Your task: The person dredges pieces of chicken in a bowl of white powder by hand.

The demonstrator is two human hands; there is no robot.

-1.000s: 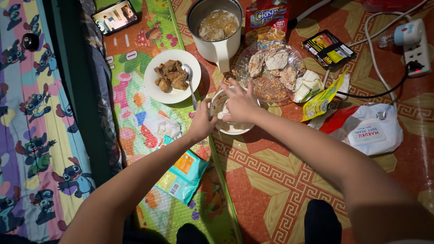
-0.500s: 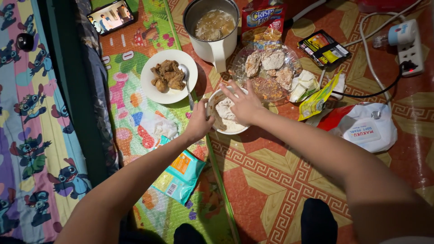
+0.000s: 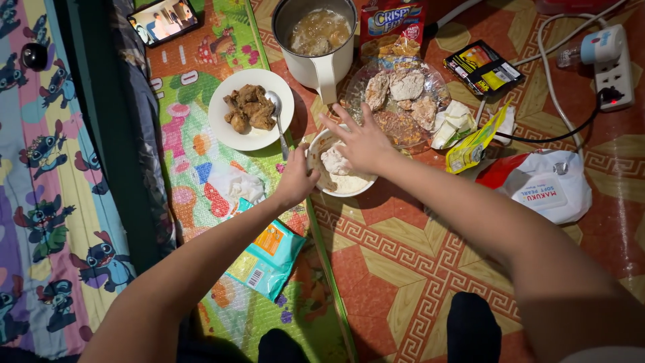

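- Floor [image 3: 416, 269] with a red and gold tile pattern carried everything, and the person sat on it looking down.
- At the far left a bedsheet [image 3: 40, 168] with blue cartoon figures lay flat.
- Next to it a colourful play mat [image 3: 195, 148] covered the floor, and a phone [image 3: 163, 20] with a lit screen lay at its top edge.
- On the mat stood a white plate [image 3: 250, 109] with brown fried pieces and a spoon [image 3: 277, 117] resting on its right side.
- Below the plate lay a crumpled tissue [image 3: 232, 183], and nearer to the person a teal packet [image 3: 272, 259].
- The left hand [image 3: 295, 180] was closed on the left rim of a white bowl [image 3: 349, 185], thumb over the edge.
- The bowl stood in the middle, on the line between the mat and the tiles, and held white flour with a coated piece in it.
- The right hand [image 3: 359, 138] was above the bowl with fingers spread apart, palm down on the floured piece; I could not tell if it gripped the piece.
- Behind the bowl stood a white pot [image 3: 316, 37] with pale food inside.
- Just right of the hand was a glass plate [image 3: 396, 97] with breaded pieces, touching the bowl's far side.
- A red breading-mix pouch [image 3: 392, 27] stood behind the glass plate.
- Further right lay a yellow wrapper [image 3: 474, 141], a black packet [image 3: 484, 67] and a white plastic bag [image 3: 544, 185].
- At the far right a white power strip [image 3: 615, 70] had a black plug in it.
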